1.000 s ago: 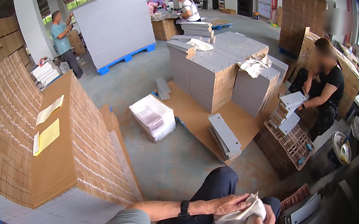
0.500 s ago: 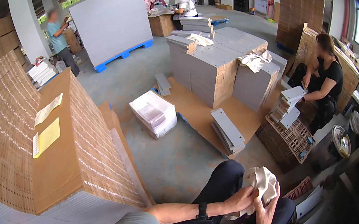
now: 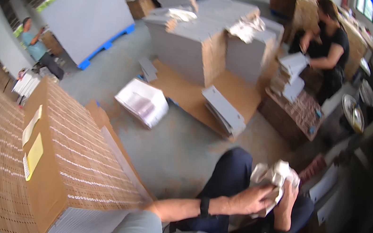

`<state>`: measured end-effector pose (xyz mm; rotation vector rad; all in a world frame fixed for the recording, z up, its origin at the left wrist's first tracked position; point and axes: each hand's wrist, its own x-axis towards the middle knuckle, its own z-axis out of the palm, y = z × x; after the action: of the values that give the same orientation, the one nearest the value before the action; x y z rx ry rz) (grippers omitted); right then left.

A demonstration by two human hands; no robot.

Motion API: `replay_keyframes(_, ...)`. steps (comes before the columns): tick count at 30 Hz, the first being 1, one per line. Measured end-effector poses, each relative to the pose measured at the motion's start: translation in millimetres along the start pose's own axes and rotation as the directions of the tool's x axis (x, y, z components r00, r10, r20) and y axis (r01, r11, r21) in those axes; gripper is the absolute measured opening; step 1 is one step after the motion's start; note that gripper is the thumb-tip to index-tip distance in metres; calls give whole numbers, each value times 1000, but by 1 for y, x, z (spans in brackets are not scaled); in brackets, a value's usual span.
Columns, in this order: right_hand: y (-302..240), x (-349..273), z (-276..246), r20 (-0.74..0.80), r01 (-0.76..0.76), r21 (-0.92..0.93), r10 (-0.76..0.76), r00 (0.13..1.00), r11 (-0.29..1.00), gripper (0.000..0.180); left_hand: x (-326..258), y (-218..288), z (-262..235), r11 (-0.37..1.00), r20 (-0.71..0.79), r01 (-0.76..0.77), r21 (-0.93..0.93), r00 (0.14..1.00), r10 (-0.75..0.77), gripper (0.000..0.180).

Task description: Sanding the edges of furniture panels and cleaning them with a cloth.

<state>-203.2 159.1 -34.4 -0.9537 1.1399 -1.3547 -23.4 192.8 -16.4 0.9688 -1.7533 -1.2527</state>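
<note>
A crumpled cream cloth (image 3: 270,175) is bunched up above my lap. My left hand (image 3: 250,201) pinches its lower left side, the fingers bent into the folds. On the other side my right hand (image 3: 285,202) is wrapped round the cloth, its fingers pointing up. Whether anything lies inside the folds is hidden. Both hands are close together, over my dark trousers (image 3: 230,175).
Stacked board panels (image 3: 91,151) rise at my left. Ahead are a white plastic-wrapped bundle (image 3: 143,102), loose grey panels (image 3: 223,111) on cardboard and a large grey panel stack (image 3: 181,49). At right, a co-worker (image 3: 332,46) handles panels over a brown crate (image 3: 292,112).
The view has swung, so the surroundings sit further left and higher in the picture. Both hands keep hold of the cloth, which is bunched differently. The co-worker at right still handles panels.
</note>
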Motion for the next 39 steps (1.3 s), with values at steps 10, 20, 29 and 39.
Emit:
replay_keyframes(10,-37,49,-94,-149,17,30,-12,989,999,43,61,-31,-121,968,-203,118,221,977,-73,43)
replay_keyframes(20,-37,17,-98,-185,-153,-25,146,972,988,48,119,-203,-269,142,103,-73,987,972,-213,126)
replay_keyframes(29,-45,19,-89,-104,-186,-47,181,978,981,48,173,-219,-290,38,331,-345,938,858,-393,130)
replay_keyframes(39,-46,29,-79,-56,-174,-87,169,984,981,49,167,-217,-290,108,376,-362,926,862,-340,121)
